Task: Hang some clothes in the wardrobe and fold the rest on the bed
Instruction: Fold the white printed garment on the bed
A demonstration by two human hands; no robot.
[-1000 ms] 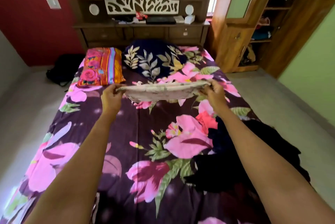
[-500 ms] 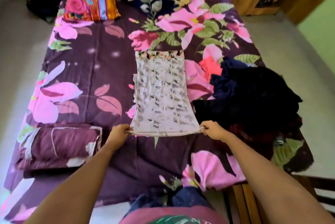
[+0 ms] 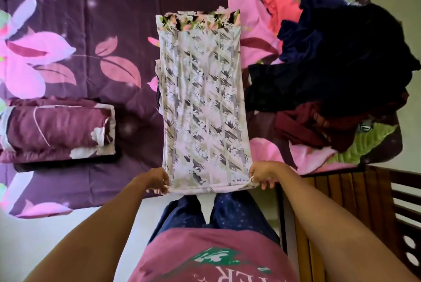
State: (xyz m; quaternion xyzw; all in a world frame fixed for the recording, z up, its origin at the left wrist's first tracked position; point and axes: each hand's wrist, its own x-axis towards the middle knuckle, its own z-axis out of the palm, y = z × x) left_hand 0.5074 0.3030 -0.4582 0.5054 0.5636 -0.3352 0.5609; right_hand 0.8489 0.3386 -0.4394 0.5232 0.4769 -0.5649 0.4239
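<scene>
A pale patterned garment lies flat on the bed as a long narrow strip with a flowered band at its far end. Its near end reaches the bed's edge. My left hand pinches the near left corner and my right hand pinches the near right corner. To the right of the strip sits a loose pile of dark clothes, navy, black and maroon, with a coral piece at its far side.
A folded purple bedsheet rests at the left near the bed's edge. A wooden slatted frame stands at the lower right. White floor shows at the lower left. The wardrobe is out of view.
The garment, held up over the bed a second ago, now lies flat. I have drawn its near end back to the bed's edge, and my view has tipped down.
</scene>
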